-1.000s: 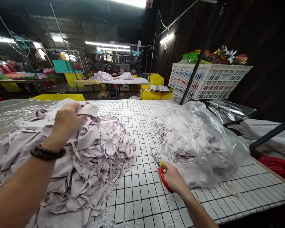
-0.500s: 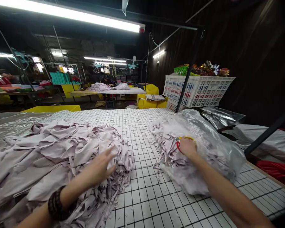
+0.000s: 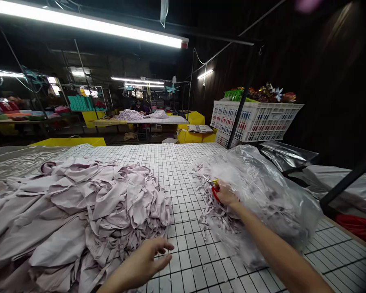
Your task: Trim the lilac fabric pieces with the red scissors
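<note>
Holds left hand point(image 3: 144, 259) lower and spread now, no longer gripping cloth atop the pile point(image 3: 76, 203) but above the near table point(image 3: 184, 254), just beside it. Has right hand point(image 3: 227, 194) and scissors point(image 3: 215, 193) farther forward, over bagged cloth point(image 3: 219, 221), yet slightly farther left than half a second ago. Bares more cloth at the mouth of the bag point(image 3: 282, 191). Shows more overhead light point(image 3: 88, 27).

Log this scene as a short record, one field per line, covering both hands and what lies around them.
Left hand: left hand open, fingers spread, at the near edge of the loose cloth pile
Right hand: right hand holding scissors with red and yellow handles
Right side: clear plastic bag, pale cloth pieces at its open side
Surface: white table with black grid lines, small scraps on it
Beyond: white crate behind the bag
</note>
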Demonstrator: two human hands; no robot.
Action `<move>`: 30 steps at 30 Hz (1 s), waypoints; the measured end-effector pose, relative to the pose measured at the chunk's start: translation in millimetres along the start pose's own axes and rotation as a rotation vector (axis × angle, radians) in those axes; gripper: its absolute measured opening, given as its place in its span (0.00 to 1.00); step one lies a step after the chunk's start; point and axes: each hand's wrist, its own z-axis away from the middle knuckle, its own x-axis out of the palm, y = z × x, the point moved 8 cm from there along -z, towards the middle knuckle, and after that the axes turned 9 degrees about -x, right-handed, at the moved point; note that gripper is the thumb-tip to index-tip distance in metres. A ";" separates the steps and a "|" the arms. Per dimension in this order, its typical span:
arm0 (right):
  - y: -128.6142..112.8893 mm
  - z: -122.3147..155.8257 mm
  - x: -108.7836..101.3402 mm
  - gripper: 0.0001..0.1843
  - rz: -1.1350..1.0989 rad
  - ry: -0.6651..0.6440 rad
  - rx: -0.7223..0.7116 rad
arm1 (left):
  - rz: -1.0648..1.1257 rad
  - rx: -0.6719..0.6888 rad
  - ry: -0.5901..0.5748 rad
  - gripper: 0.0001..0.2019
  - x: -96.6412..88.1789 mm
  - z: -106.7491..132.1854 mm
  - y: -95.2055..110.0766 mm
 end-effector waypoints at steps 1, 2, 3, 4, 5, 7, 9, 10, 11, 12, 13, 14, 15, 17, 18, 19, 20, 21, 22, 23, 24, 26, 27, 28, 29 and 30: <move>-15.7 5.5 -2.6 0.09 -0.043 0.006 -0.029 | 0.157 -0.061 -0.037 0.19 2.3 -5.3 -8.1; -35.1 14.1 -3.5 0.11 -0.090 0.006 -0.071 | 0.337 -0.124 -0.072 0.20 6.1 -11.6 -15.9; -57.4 25.8 -2.0 0.10 -0.137 -0.005 -0.118 | 0.528 -0.184 -0.100 0.21 11.3 -18.6 -23.1; -81.7 40.3 1.9 0.08 -0.182 -0.022 -0.167 | 0.716 -0.236 -0.120 0.22 17.7 -25.6 -29.3; -108.7 57.4 8.3 0.06 -0.246 -0.050 -0.238 | 0.879 -0.277 -0.144 0.23 25.9 -32.2 -34.0; -168.9 98.6 27.6 0.09 -0.489 -0.169 -0.473 | 1.075 -0.340 -0.229 0.24 47.8 -41.6 -40.1; -209.0 138.9 52.3 0.14 -0.580 -0.314 -0.577 | 1.104 -0.390 -0.331 0.27 72.3 -44.1 -45.6; -219.5 155.8 65.5 0.15 -0.593 -0.392 -0.576 | 1.079 -0.397 -0.338 0.26 81.0 -43.8 -50.0; -224.0 169.6 76.7 0.14 -0.596 -0.453 -0.555 | 1.047 -0.395 -0.311 0.24 86.6 -42.9 -55.6; -222.7 180.1 85.3 0.12 -0.601 -0.497 -0.515 | 1.020 -0.387 -0.261 0.21 89.3 -41.4 -62.0; -216.2 186.9 90.7 0.11 -0.619 -0.520 -0.458 | 1.003 -0.377 -0.203 0.17 89.8 -39.1 -68.5; -205.4 190.8 93.2 0.09 -0.657 -0.531 -0.388 | 0.996 -0.377 -0.153 0.15 89.5 -35.7 -75.3; -191.5 192.3 93.6 0.08 -0.707 -0.532 -0.307 | 0.997 -0.393 -0.122 0.14 89.3 -31.3 -82.3; -157.3 189.9 90.8 0.05 -0.831 -0.506 -0.116 | 1.020 -0.450 -0.095 0.12 88.0 -20.6 -95.3; -139.0 186.6 87.6 0.04 -0.866 -0.460 -0.025 | 1.036 -0.474 -0.068 0.12 85.0 -14.9 -101.2; -121.0 183.1 84.2 0.06 -0.874 -0.396 0.062 | 1.053 -0.495 -0.038 0.13 81.4 -9.0 -106.3; -106.0 180.5 82.2 0.08 -0.864 -0.342 0.132 | 1.072 -0.509 -0.010 0.14 78.1 -3.4 -110.3; -94.7 178.7 81.6 0.11 -0.846 -0.292 0.185 | 1.089 -0.515 0.007 0.15 75.7 1.8 -112.6; -88.3 178.1 83.7 0.12 -0.828 -0.261 0.217 | 1.104 -0.512 0.012 0.16 74.6 6.2 -113.4; -87.0 178.3 88.6 0.13 -0.814 -0.254 0.226 | 1.114 -0.499 0.004 0.16 74.8 9.6 -112.8; -90.0 179.0 95.4 0.14 -0.804 -0.260 0.216 | 1.117 -0.481 -0.013 0.15 76.0 12.2 -111.2; -103.4 179.6 109.5 0.12 -0.764 -0.268 0.145 | 1.111 -0.457 -0.025 0.15 78.9 15.9 -109.6; -110.8 179.1 114.6 0.10 -0.724 -0.255 0.097 | 1.099 -0.454 -0.014 0.15 79.6 17.1 -110.2; -117.1 178.0 117.8 0.07 -0.681 -0.231 0.053 | 1.081 -0.457 0.003 0.15 79.8 18.1 -111.4; -121.4 176.5 119.2 0.05 -0.642 -0.202 0.018 | 1.059 -0.461 0.018 0.16 79.6 19.0 -112.5; -123.3 174.8 119.0 0.05 -0.612 -0.176 -0.005 | 1.028 -0.461 0.028 0.17 78.9 19.9 -112.9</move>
